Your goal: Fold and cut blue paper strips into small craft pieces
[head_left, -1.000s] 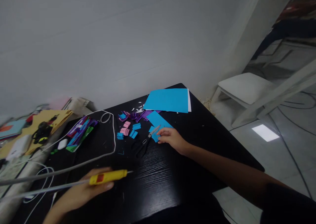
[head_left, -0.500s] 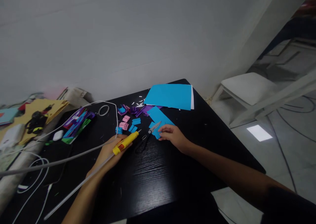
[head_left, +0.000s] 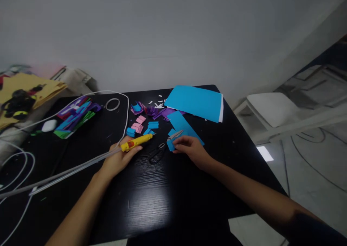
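My left hand [head_left: 117, 162] is closed around a yellow hot glue gun [head_left: 137, 142], its nozzle pointing right and a long glue stick trailing behind. Between the fingertips of my right hand [head_left: 191, 150] is a small blue paper piece [head_left: 170, 145]. Black-handled scissors [head_left: 175, 135] lie beside that hand, partly over blue paper. A blue paper strip [head_left: 187, 126] lies just beyond my right fingers. Folded blue pieces [head_left: 153, 124] and pink pieces [head_left: 137, 127] sit past the glue gun's tip.
Blue sheets [head_left: 193, 103] lie at the table's back edge, near purple scraps [head_left: 165, 113]. Coloured strips [head_left: 77, 117], a white case [head_left: 49, 126] and a tape ring [head_left: 112, 104] are on the left. A white cable [head_left: 128, 110] loops across the table [head_left: 195, 199]. A white stool [head_left: 272, 108] stands right.
The view has shifted. My left hand has turned the glue gun to a flatter angle. My right hand has drawn the small blue piece slightly nearer, apart from the strip.
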Motion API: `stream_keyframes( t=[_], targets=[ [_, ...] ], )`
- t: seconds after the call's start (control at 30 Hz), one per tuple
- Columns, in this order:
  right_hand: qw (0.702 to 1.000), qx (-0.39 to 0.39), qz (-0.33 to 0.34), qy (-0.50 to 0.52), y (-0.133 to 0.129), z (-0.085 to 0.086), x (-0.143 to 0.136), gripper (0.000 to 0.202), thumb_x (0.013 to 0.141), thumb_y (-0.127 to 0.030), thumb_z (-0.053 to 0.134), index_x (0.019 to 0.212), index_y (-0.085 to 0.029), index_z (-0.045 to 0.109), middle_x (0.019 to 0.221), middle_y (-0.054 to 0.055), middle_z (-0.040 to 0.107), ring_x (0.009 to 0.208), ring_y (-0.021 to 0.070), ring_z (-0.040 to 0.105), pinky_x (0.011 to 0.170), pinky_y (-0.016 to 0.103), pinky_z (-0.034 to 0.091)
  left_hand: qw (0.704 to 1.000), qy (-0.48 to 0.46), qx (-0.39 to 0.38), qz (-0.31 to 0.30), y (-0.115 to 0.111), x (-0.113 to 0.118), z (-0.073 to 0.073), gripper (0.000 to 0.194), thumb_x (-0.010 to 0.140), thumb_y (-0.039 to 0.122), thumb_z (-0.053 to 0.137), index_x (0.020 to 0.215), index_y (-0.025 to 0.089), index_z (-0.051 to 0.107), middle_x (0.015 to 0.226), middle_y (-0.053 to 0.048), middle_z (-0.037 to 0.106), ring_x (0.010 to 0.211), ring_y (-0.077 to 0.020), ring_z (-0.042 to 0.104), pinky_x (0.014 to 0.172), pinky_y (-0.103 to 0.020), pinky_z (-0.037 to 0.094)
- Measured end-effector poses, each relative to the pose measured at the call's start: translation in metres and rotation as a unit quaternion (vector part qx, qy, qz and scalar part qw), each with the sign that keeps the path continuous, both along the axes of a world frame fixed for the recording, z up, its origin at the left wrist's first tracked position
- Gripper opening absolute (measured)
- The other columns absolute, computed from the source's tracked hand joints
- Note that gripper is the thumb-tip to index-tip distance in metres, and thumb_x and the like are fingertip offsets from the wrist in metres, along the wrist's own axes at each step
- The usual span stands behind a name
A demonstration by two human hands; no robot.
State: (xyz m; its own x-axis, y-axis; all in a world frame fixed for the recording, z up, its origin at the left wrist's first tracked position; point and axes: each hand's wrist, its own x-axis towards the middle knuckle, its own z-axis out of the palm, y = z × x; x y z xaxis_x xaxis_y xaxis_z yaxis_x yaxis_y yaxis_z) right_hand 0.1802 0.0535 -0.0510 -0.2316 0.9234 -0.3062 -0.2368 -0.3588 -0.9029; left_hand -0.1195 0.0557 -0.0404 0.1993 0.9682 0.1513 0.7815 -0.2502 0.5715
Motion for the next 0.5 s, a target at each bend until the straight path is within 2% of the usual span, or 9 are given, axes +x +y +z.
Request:
stream_keyframes(
  t=[0.13,0.2,0.3,0.4,0.5],
  targets=[
    [1.0,-0.016,-0.004,-0.016,0.006,-0.001,-0.01,0.019,0.063,-0.03,0.087,0.075,-0.02,0.077,0.087,0.001,0.07,0.078,0.0168,0.07,0.084,0.035,0.06,1.0,-0.013,0.006,0.004,-0.003,0.005,-0.003,0.036,0.094,0.057,0.056,0.092,0.022,0.065,0.075,0.0,0.066,0.069,-0.0192,0.065,0.067,-0.028,0.051],
    [1.0,-0.008,0.001,-0.026,0.011,0.001,-0.017,0.02,0.064,-0.031,0.087,0.076,-0.02,0.076,0.086,0.001,0.07,0.078,0.0176,0.071,0.085,0.035,0.059,1.0,-0.027,0.009,-0.011,-0.004,0.01,-0.006,0.036,0.095,0.056,0.056,0.106,0.023,0.067,0.091,-0.002,0.072,0.084,-0.0209,0.07,0.078,-0.03,0.054],
    [0.999,0.016,0.007,-0.046,0.019,0.008,-0.028,0.027,0.065,-0.035,0.089,0.082,-0.021,0.074,0.078,-0.001,0.071,0.074,0.0178,0.07,0.083,0.035,0.057,0.999,-0.043,0.033,0.004,-0.004,0.016,-0.009,0.038,0.096,0.055,0.056,0.114,0.023,0.067,0.106,-0.005,0.073,0.099,-0.0241,0.07,0.09,-0.033,0.054],
    [0.996,0.049,-0.009,-0.071,0.026,0.01,-0.039,0.039,0.056,-0.034,0.095,0.084,-0.021,0.07,0.073,-0.003,0.069,0.07,0.0156,0.066,0.075,0.032,0.054,0.997,-0.06,0.036,0.041,-0.004,0.017,-0.009,0.037,0.097,0.054,0.053,0.112,0.023,0.067,0.106,-0.006,0.073,0.1,-0.0247,0.07,0.09,-0.034,0.054],
    [0.995,0.071,-0.017,-0.066,0.032,0.005,-0.049,0.041,0.055,-0.034,0.095,0.082,-0.021,0.067,0.07,-0.004,0.066,0.067,0.0148,0.065,0.072,0.031,0.053,0.996,-0.069,0.022,0.057,-0.005,0.015,-0.006,0.034,0.098,0.052,0.051,0.104,0.022,0.066,0.095,-0.004,0.072,0.089,-0.0224,0.068,0.082,-0.032,0.054]
  ],
)
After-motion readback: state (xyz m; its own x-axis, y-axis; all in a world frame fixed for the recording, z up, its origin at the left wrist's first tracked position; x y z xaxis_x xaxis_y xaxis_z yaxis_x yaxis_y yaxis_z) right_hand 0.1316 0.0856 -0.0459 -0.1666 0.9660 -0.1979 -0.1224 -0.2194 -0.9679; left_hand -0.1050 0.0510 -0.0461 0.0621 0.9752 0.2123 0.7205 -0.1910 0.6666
